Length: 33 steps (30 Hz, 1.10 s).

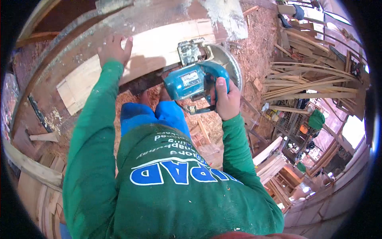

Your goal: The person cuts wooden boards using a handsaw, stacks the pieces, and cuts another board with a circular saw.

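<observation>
A long pale wooden board (161,42) lies across the workbench in front of me, with pencil-like lines near its ends. My left hand (113,49) rests on the board with its fingers spread. Wrapped around the rear handle of a teal circular saw (190,81) is my right hand (227,98), thumb on top. The saw's base sits at the board's near edge, toward its right end, and the round guard faces right. I cannot tell whether the blade touches the wood or is turning.
The workbench (230,20) has a worn, paint-stained top. A curved wooden piece (59,40) stands along its left side. Sawdust and shavings (256,44) cover the ground. At right are stacked curved wood strips (314,81), and offcuts (205,131) lie near my legs.
</observation>
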Tool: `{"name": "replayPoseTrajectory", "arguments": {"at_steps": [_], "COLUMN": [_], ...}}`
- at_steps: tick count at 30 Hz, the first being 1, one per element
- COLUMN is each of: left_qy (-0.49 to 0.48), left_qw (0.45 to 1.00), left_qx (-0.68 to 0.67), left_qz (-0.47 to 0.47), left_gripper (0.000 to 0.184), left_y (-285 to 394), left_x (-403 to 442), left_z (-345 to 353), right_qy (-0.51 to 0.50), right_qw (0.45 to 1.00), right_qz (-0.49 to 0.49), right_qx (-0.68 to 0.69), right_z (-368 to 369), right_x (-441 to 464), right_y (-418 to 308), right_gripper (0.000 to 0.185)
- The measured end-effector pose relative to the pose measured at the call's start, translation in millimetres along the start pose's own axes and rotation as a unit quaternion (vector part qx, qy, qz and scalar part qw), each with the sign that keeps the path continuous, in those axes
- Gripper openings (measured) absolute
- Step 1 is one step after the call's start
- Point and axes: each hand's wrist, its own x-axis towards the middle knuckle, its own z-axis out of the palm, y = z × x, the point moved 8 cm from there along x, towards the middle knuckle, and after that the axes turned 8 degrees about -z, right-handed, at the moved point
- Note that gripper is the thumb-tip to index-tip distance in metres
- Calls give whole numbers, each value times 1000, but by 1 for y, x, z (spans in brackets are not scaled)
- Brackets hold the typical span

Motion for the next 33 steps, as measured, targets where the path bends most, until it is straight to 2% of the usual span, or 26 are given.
{"name": "replayPoseTrajectory", "arguments": {"at_steps": [3,7,9,11,12,13,14,15,17,22,23,25,33], "left_qy": [-62,-19,-49,-14,58,63,9,35,7,4,0,5,8], "left_qw": [997,1000,999,1000,997,997,999,998,996,995,995,996,995], "left_qx": [31,13,-5,-19,-6,-16,-35,-49,-85,-99,-98,-88,-100], "left_qz": [-18,2,-1,18,44,38,34,35,14,-16,-29,-23,-14], "left_gripper": [60,58,58,58,57,56,56,52,47,44,44,44,46], "left_y": [2,0,3,5,1,3,6,3,1,4,3,6,10], "left_x": [1,-2,-4,-6,-6,-8,-9,-7,-7,-11,-10,-11,-11], "left_z": [3,2,-5,-10,2,-2,-15,-9,-14,-25,-25,-28,-32], "right_qy": [7,14,13,14,11,10,11,10,7,34,33,10,8], "right_qw": [1000,999,999,997,997,996,995,995,996,988,988,994,995], "right_qz": [16,4,-12,-24,-23,-39,-54,-41,-5,-104,-105,-46,-41], "right_qx": [-13,-32,-51,-70,-70,-79,-87,-88,-91,-107,-105,-103,-86], "right_z": [-1,-1,-3,-4,-4,-5,-5,-5,-5,-5,-4,-5,-7], "right_x": [0,-2,-2,-2,-3,-3,0,2,-3,1,2,2,0], "right_y": [3,-2,1,-9,-13,-8,-3,-5,-4,16,18,8,1], "right_gripper": [43,48,51,54,55,56,58,58,59,54,53,62,56]}}
